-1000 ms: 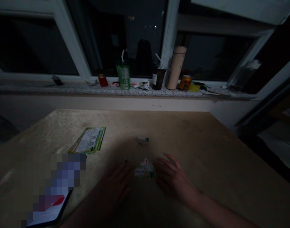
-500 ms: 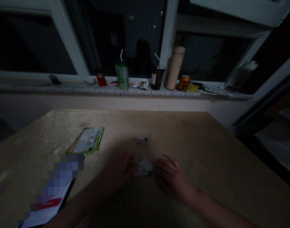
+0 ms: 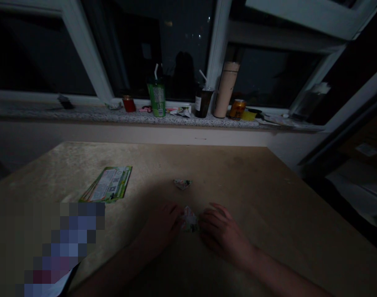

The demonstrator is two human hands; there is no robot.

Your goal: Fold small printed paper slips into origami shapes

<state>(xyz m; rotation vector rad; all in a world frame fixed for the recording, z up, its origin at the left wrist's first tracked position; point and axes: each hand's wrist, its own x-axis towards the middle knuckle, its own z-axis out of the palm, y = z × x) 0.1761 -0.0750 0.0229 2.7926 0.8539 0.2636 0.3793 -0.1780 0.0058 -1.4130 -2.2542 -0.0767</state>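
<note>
Left hand (image 3: 162, 225) and right hand (image 3: 221, 233) lie flat, fingers loose, fingertips pressing a paper fold (image 3: 190, 218) on the desk (image 3: 268, 198), at 6 o'clock from a smaller fold (image 3: 182, 183); in this dimness a crease may run crooked or the paper fold slip.

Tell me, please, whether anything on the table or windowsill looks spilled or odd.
Nothing stands out: the folded paper lies between the left hand and right hand, the leaflets are stacked, the green cup stands upright.
</note>
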